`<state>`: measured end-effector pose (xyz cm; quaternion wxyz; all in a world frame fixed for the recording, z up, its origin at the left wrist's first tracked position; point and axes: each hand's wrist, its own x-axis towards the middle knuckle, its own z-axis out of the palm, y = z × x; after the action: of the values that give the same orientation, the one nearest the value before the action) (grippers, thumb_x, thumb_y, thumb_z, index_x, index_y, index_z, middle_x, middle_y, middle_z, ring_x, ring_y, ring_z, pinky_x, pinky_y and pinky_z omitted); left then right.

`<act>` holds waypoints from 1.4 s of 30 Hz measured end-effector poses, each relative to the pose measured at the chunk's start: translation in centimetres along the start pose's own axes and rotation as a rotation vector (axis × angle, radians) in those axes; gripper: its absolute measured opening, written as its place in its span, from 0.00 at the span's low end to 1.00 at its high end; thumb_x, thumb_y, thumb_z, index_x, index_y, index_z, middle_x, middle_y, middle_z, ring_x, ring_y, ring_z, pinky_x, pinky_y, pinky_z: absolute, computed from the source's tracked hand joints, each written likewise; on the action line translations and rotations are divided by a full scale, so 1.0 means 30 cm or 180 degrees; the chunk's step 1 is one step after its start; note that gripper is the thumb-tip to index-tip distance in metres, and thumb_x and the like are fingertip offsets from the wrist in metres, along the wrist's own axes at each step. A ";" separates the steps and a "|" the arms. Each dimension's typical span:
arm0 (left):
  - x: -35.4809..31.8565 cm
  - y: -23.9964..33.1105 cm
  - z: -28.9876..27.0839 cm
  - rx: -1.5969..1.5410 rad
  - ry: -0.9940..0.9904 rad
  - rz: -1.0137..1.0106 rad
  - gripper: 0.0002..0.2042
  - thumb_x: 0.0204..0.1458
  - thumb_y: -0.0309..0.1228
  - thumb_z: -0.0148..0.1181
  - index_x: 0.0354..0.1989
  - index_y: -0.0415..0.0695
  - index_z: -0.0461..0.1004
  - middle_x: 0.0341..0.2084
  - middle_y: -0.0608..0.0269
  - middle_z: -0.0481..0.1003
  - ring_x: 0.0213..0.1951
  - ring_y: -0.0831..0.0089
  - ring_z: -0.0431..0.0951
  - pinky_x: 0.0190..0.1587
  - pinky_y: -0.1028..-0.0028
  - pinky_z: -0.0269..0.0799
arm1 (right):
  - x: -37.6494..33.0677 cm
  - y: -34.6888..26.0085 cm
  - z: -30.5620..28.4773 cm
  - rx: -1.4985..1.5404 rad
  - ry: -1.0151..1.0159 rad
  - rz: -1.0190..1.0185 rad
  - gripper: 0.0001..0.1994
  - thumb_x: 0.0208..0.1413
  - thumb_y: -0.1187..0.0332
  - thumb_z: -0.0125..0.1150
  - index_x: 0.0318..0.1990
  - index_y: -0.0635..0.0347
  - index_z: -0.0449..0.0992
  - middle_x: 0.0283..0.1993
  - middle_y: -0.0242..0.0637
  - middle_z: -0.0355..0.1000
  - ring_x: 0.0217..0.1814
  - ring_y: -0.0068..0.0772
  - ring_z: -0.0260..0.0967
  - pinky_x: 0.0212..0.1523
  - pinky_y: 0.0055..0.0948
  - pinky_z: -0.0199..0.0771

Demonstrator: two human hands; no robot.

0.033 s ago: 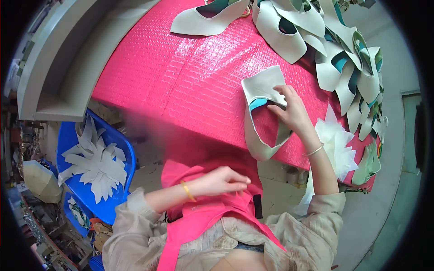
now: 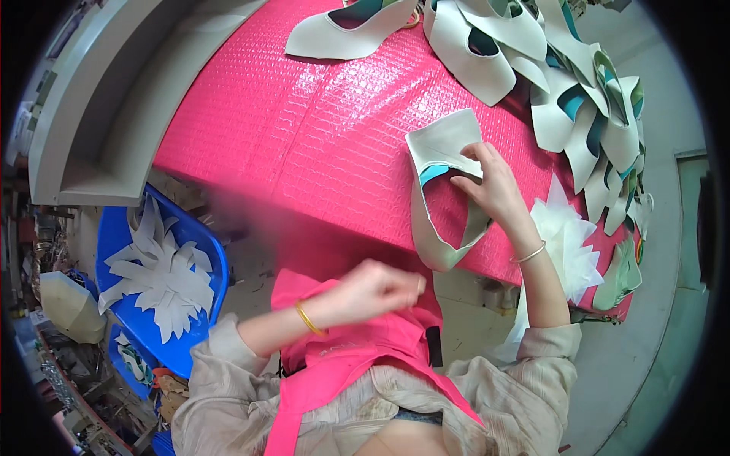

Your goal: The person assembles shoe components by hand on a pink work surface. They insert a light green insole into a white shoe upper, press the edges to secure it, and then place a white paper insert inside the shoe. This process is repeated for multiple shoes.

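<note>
A white shoe upper with a turquoise lining patch (image 2: pixel 445 131) lies on the pink table covering, its rounded end at the table's near edge. My right hand (image 2: pixel 498 186) is closed on its right side, the fingertips on the white toe part and the thumb at the opening. What lies under the palm is hidden. Above the pink apron (image 2: pixel 334 357) my left hand (image 2: pixel 372 287) hangs in the air, apart from the upper. Motion smears its fingers, so whether they hold anything cannot be made out.
Several white shoe uppers (image 2: pixel 471 64) are heaped along the table's far right; one upper (image 2: pixel 346 34) lies farther left. White pointed pieces (image 2: pixel 566 247) fan out beside my right wrist. A blue chair (image 2: pixel 217 258) bears more cut pieces (image 2: pixel 163 277). A grey raised frame (image 2: pixel 99 163) borders the left.
My left hand has risen slightly toward the table and has become more blurred. My right hand and the shoe upper have barely moved.
</note>
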<state>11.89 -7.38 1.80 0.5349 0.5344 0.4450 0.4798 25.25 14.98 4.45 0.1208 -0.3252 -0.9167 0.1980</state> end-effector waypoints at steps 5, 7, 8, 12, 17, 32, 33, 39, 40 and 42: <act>0.528 0.052 -0.202 0.3342 0.2415 0.1044 0.15 0.43 0.34 0.60 0.36 0.36 0.72 0.31 0.50 0.74 0.35 0.57 0.74 0.37 0.64 0.68 | 0.011 0.030 0.063 -0.1124 -0.0004 -0.0491 0.06 0.43 0.76 0.53 0.31 0.60 0.68 0.31 0.40 0.66 0.36 0.43 0.69 0.33 0.37 0.70; 0.585 0.053 -0.259 0.2923 0.1575 -0.0122 0.15 0.43 0.37 0.61 0.31 0.36 0.72 0.25 0.51 0.74 0.30 0.59 0.74 0.33 0.65 0.68 | 0.010 -0.004 0.009 -0.1206 -0.0301 -0.1484 0.04 0.43 0.77 0.50 0.28 0.59 0.69 0.29 0.39 0.66 0.32 0.40 0.69 0.30 0.33 0.71; 0.606 0.052 -0.281 0.2654 0.1162 -0.0678 0.15 0.42 0.38 0.61 0.28 0.36 0.73 0.22 0.52 0.74 0.27 0.60 0.74 0.31 0.65 0.68 | -0.022 -0.015 -0.039 -0.0892 -0.0089 -0.1785 0.04 0.42 0.79 0.51 0.27 0.59 0.69 0.28 0.38 0.65 0.30 0.39 0.68 0.29 0.31 0.70; 0.556 0.087 -0.271 0.2309 0.0713 -0.0435 0.14 0.46 0.37 0.58 0.28 0.35 0.74 0.16 0.55 0.72 0.20 0.70 0.73 0.25 0.70 0.67 | -0.229 0.014 -0.112 0.1780 0.0635 0.0189 0.08 0.38 0.86 0.52 0.26 0.62 0.70 0.29 0.39 0.67 0.30 0.38 0.69 0.27 0.26 0.68; 0.562 0.022 -0.284 0.1393 0.0579 -0.0787 0.13 0.48 0.35 0.57 0.27 0.35 0.74 0.17 0.55 0.72 0.22 0.71 0.72 0.24 0.70 0.67 | -0.092 -0.032 -0.027 0.1001 0.0338 0.0026 0.08 0.42 0.85 0.47 0.29 0.68 0.72 0.31 0.35 0.71 0.33 0.24 0.70 0.32 0.24 0.69; 0.273 0.005 -0.217 0.3918 0.0631 0.0720 0.09 0.34 0.29 0.62 0.25 0.45 0.69 0.23 0.63 0.68 0.31 0.65 0.70 0.38 0.65 0.62 | -0.116 0.088 -0.009 0.2835 -0.0181 0.1554 0.07 0.47 0.77 0.52 0.32 0.68 0.76 0.26 0.33 0.73 0.28 0.20 0.69 0.31 0.21 0.69; 0.213 0.014 -0.209 0.3572 0.0557 0.0524 0.09 0.32 0.27 0.61 0.24 0.45 0.69 0.23 0.63 0.68 0.32 0.65 0.70 0.40 0.63 0.63 | -0.154 0.111 -0.006 0.3368 -0.0332 0.1957 0.06 0.48 0.77 0.53 0.32 0.69 0.76 0.26 0.32 0.73 0.28 0.19 0.69 0.31 0.20 0.68; 0.157 -0.036 -0.152 0.3344 0.0908 0.0411 0.08 0.30 0.22 0.57 0.23 0.45 0.70 0.22 0.65 0.67 0.33 0.66 0.70 0.58 0.53 0.54 | -0.152 0.019 0.037 0.1079 0.0036 -0.0109 0.07 0.45 0.76 0.58 0.33 0.67 0.76 0.28 0.29 0.73 0.29 0.17 0.68 0.33 0.20 0.69; 0.181 -0.022 -0.146 0.3371 0.0901 0.0413 0.09 0.30 0.22 0.57 0.24 0.45 0.70 0.22 0.65 0.67 0.33 0.65 0.70 0.57 0.53 0.55 | -0.121 0.012 0.033 0.0906 -0.0057 -0.0341 0.07 0.45 0.75 0.58 0.33 0.67 0.76 0.28 0.30 0.73 0.30 0.18 0.68 0.33 0.20 0.69; 0.223 -0.031 -0.155 0.3085 0.1033 0.0434 0.10 0.33 0.21 0.58 0.28 0.45 0.72 0.21 0.65 0.67 0.33 0.67 0.70 0.56 0.55 0.57 | -0.083 0.049 0.047 0.1278 -0.0545 -0.0199 0.08 0.46 0.72 0.60 0.34 0.67 0.75 0.28 0.30 0.73 0.30 0.18 0.68 0.33 0.21 0.69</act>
<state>8.30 -0.07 0.95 0.1174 0.6674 0.6577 0.3290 27.46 14.03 2.29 0.1109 -0.2481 -0.8755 0.3997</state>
